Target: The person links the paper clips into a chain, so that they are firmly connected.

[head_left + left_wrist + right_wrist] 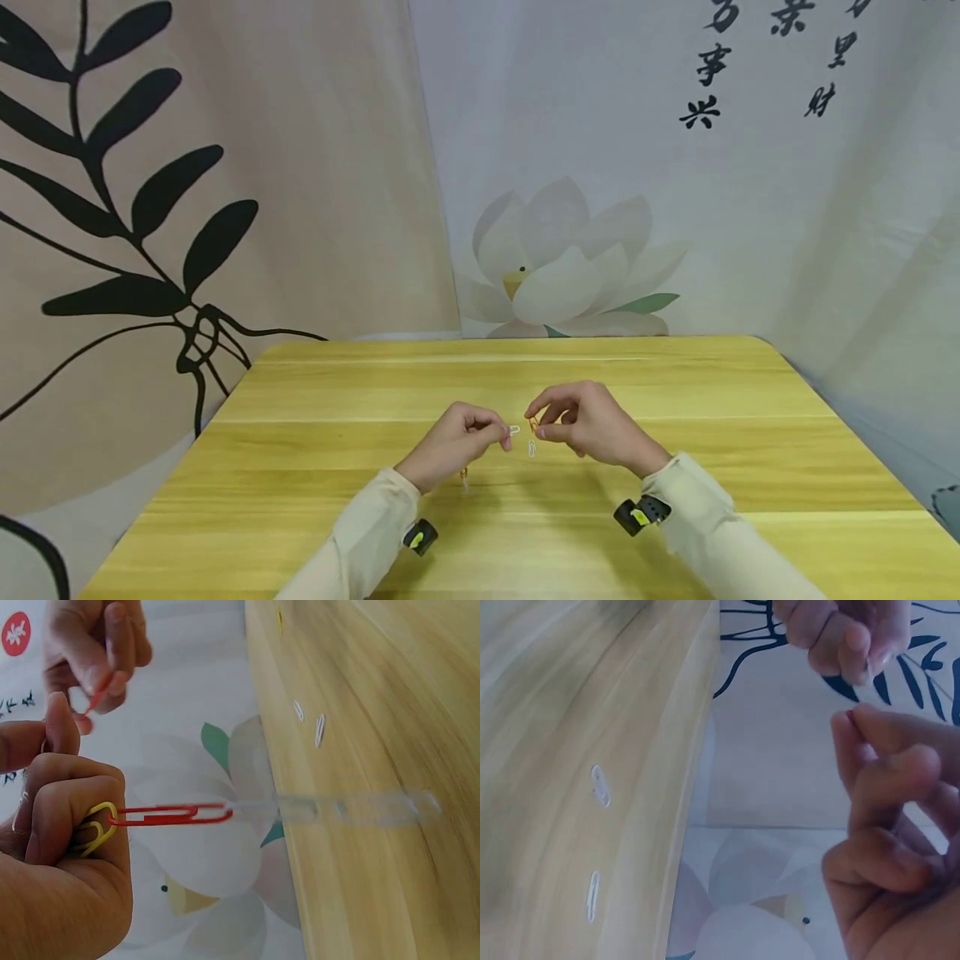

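Observation:
My left hand (463, 442) is curled round a chain of paper clips. In the left wrist view, a yellow paper clip (96, 817) emerges from its fingers. Linked to that is a red paper clip (169, 816), then blurred pale clips (360, 809) that hang over the table. My right hand (592, 427), just across from the left, pinches another red paper clip (97, 694) between thumb and fingertip; the right wrist view shows only a sliver of it. Two white paper clips (600, 786) (593, 897) lie on the table below the hands.
The wooden table (322, 492) extends to a far edge in front of a curtain (360, 208) printed with leaves and a lotus. A small yellow item (280, 621) lies on the table in the left wrist view. Each wrist wears a small black camera (420, 537).

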`<act>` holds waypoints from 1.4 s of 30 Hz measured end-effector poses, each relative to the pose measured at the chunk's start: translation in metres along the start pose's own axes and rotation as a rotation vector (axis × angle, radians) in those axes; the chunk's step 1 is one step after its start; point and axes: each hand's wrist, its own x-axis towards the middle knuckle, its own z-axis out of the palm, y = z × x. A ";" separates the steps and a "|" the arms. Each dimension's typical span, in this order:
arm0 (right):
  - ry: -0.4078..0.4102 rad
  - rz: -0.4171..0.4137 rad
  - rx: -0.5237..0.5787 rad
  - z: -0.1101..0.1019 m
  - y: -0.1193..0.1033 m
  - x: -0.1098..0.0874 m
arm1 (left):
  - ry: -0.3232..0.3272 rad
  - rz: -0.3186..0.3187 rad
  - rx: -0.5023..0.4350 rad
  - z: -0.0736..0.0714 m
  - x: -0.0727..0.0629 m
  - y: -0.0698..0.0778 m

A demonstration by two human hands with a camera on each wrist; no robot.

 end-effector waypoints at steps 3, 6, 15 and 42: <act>0.018 -0.025 0.039 0.001 -0.008 -0.001 | 0.000 0.006 -0.005 0.000 0.000 0.000; 0.040 -0.037 0.068 0.003 -0.013 -0.002 | -0.005 0.003 -0.012 0.001 0.001 0.001; 0.078 -0.063 0.026 0.008 -0.015 -0.002 | -0.012 -0.013 -0.050 0.004 0.000 0.002; 0.098 -0.158 -0.087 0.013 -0.007 -0.003 | 0.059 -0.028 -0.048 0.004 -0.002 -0.002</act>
